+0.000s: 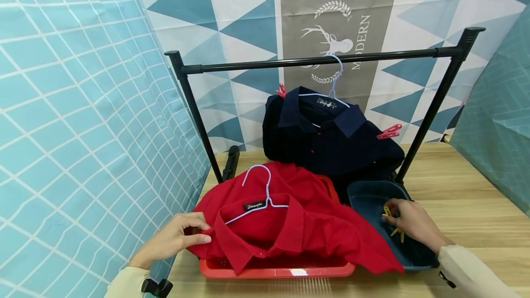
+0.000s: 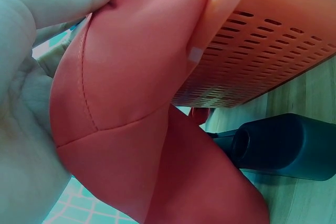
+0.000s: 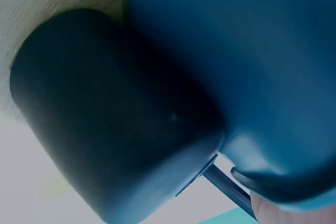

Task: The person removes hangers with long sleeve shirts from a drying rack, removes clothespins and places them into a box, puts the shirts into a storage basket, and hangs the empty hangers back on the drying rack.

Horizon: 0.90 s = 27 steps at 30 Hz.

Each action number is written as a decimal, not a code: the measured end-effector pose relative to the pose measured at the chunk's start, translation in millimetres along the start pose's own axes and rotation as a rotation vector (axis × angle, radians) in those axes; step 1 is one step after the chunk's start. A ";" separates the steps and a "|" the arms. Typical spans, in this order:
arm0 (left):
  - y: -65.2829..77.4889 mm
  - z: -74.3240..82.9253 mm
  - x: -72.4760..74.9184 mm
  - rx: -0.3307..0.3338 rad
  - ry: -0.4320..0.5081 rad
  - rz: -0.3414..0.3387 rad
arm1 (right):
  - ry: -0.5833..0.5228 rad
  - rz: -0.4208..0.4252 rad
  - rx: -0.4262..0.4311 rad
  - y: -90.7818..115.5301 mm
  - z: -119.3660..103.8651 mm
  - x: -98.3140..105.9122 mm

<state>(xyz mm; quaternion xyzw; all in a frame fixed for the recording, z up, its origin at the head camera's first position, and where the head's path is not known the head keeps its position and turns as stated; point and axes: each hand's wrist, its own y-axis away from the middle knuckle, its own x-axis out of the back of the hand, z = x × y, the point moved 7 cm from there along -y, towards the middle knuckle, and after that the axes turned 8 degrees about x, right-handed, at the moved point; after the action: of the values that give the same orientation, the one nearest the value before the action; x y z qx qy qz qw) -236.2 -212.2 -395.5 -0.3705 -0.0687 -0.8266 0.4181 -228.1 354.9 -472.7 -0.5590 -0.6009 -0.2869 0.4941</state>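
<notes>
A red collared shirt (image 1: 327, 224) lies over an orange-red basket (image 1: 281, 272), with a pale lilac hanger (image 1: 268, 187) inside its collar. My left hand (image 1: 175, 238) pinches the shirt's left shoulder between thumb and fingers; red fabric (image 2: 121, 77) fills the left wrist view. Inside a dark blue bin (image 1: 366, 192), my right hand (image 1: 414, 222) pinches a yellow clothespin (image 1: 387, 211) at its fingertips. Another yellow clothespin (image 1: 398, 233) shows just below that hand. In the right wrist view the bin wall (image 3: 262, 66) hides nearly all of the hand.
A black rack bar (image 1: 265, 63) spans above the basket. From it hangs a navy shirt (image 1: 319, 146) on a lilac hanger, with a red clothespin (image 1: 389, 132) and a second red clothespin (image 1: 281, 90) at its shoulders. A dark rack foot (image 3: 110, 114) sits beside the bin.
</notes>
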 end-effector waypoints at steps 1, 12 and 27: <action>-0.1 0.2 0.0 -0.001 0.000 0.000 | 0.001 -0.001 0.003 0.0 -0.4 -0.3; 0.2 2.5 -0.7 0.009 -0.003 -0.007 | 0.019 0.002 0.038 0.1 -2.5 -3.1; 0.5 0.4 0.4 0.018 -0.019 -0.005 | -0.319 0.006 0.302 0.7 -72.9 16.4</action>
<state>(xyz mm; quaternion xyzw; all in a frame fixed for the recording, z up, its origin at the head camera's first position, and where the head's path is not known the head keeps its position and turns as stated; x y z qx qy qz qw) -235.7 -212.5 -395.0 -0.3742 -0.0811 -0.8236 0.4185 -205.7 296.0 -432.5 -0.5186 -0.7062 -0.0999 0.4716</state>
